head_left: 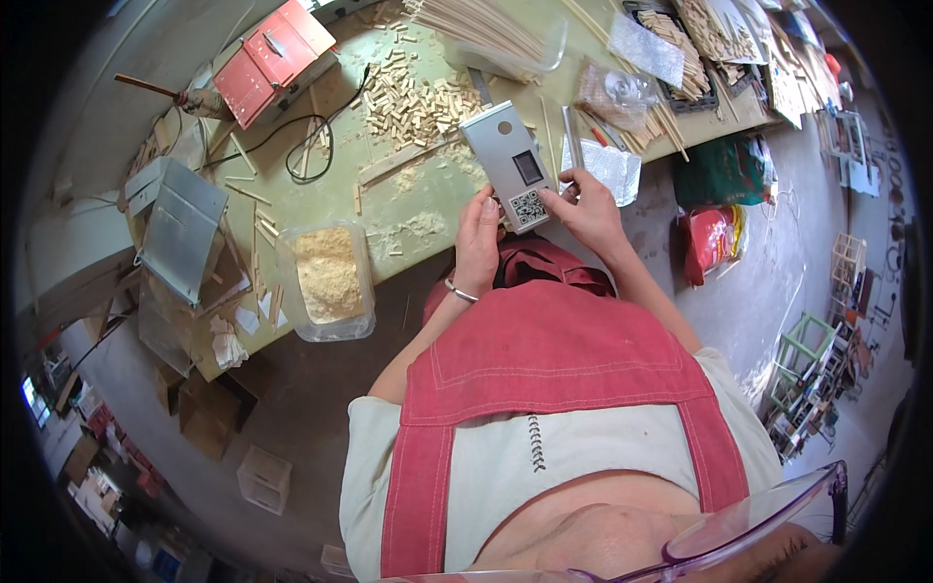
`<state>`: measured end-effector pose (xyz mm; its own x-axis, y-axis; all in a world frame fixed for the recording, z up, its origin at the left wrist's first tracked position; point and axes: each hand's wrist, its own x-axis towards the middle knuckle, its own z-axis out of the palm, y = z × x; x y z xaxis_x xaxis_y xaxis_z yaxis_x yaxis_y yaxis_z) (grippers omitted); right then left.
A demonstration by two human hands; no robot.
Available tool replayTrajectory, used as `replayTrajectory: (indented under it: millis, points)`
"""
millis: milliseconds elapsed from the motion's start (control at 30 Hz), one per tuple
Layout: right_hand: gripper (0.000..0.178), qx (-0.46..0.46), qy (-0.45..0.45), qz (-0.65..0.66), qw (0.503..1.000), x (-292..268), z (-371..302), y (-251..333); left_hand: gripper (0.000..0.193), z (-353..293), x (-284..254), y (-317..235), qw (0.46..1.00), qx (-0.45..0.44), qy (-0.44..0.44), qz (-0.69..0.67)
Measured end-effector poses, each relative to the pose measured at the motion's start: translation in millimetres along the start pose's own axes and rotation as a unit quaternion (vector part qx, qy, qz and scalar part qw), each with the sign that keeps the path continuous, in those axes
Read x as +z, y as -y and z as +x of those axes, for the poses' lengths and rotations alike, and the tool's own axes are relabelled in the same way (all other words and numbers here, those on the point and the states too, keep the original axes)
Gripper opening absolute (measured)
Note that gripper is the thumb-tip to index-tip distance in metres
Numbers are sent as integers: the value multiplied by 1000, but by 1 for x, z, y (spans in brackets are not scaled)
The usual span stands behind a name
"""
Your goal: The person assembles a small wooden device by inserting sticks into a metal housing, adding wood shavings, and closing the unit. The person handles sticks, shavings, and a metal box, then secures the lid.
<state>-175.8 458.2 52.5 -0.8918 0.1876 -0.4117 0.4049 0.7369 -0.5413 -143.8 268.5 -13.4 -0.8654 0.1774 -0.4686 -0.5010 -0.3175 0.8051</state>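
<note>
Between my two hands, over the front edge of the workbench, is a flat silver-grey box (pixel 493 148). It bears a small dark screen, a round mark near its far end and a square black-and-white code label near the end closest to me. My left hand (pixel 477 245) grips its left side, with a bangle on that wrist. On the right edge, beside the label, my right hand (pixel 590 210) holds it with the thumb on the face and the other fingers bent. Its underside is hidden. Just beyond it lies a pile of short wooden pieces (pixel 413 97).
The green workbench (pixel 408 199) carries a clear tub of sawdust (pixel 330 277), a red machine (pixel 272 63) with a black cable, and a grey metal box (pixel 183 231). Long wooden sticks (pixel 486 29) lie at the back. Bags (pixel 714 238) stand on the floor at right.
</note>
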Motion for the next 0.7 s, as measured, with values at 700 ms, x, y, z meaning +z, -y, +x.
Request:
replayTrajectory:
  millis: [700]
  points:
    - [80, -88, -38, -271, 958, -19, 52, 21, 27, 97, -38, 85, 976, -156, -127, -84]
